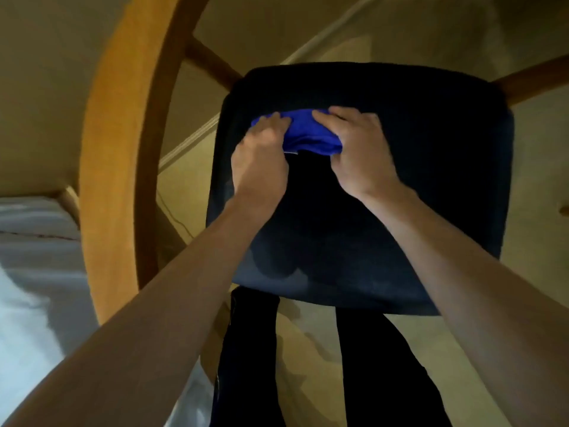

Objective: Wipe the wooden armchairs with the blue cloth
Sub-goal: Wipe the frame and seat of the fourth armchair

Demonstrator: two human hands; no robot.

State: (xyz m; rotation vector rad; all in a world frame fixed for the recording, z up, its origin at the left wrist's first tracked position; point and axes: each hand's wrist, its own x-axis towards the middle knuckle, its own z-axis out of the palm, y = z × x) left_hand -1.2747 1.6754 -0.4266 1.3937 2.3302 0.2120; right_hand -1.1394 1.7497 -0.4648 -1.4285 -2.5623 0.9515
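Note:
A wooden armchair stands below me, its curved armrest [110, 149] sweeping down the left and another wooden arm [535, 81] at the upper right. Its dark navy seat cushion [415, 195] fills the middle. A bunched blue cloth [311, 135] lies on the cushion toward its far side. My left hand [261, 155] grips the cloth's left end with curled fingers. My right hand [360, 149] grips its right end, fingers curled over the fabric. Part of the cloth is hidden under both hands.
A bed with white bedding [34, 272] lies at the lower left, close to the chair's armrest. Beige carpet [308, 349] surrounds the chair. My dark trouser legs [246, 349] stand at the seat's near edge. A thin cable [175, 217] runs on the floor beside the chair.

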